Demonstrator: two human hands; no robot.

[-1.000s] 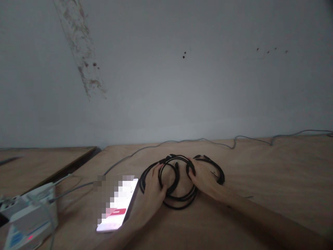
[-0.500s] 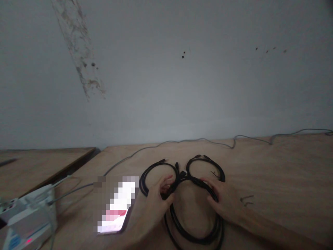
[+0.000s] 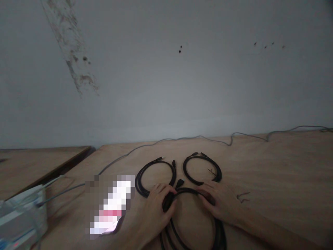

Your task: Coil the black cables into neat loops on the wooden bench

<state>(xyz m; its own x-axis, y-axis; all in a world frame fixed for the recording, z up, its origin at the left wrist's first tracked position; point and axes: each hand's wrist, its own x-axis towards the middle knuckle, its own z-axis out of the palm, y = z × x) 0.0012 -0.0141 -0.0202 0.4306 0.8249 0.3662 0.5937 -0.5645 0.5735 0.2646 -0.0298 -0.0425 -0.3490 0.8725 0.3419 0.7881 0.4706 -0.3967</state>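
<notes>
Near the bottom middle, a large coil of black cable is gripped on both sides. My left hand is closed round its left side, thumb and fingers wrapped on the bundle. On the right side, my right hand is closed on the coil, thumb underneath. A black connector sticks up beside my left fingertips. Two smaller black cable coils lie behind: the left coil just beyond my left hand, and the right coil just beyond my right hand.
A lit phone, partly pixelated, lies left of my left hand. A white power box with cords fills the lower left corner. Thin twist ties lie right of my right hand. A grey cable runs along the wall.
Both hands have moved nearer to me with the large coil, whose top now sits apart from the right small coil. The view has shifted slightly.
</notes>
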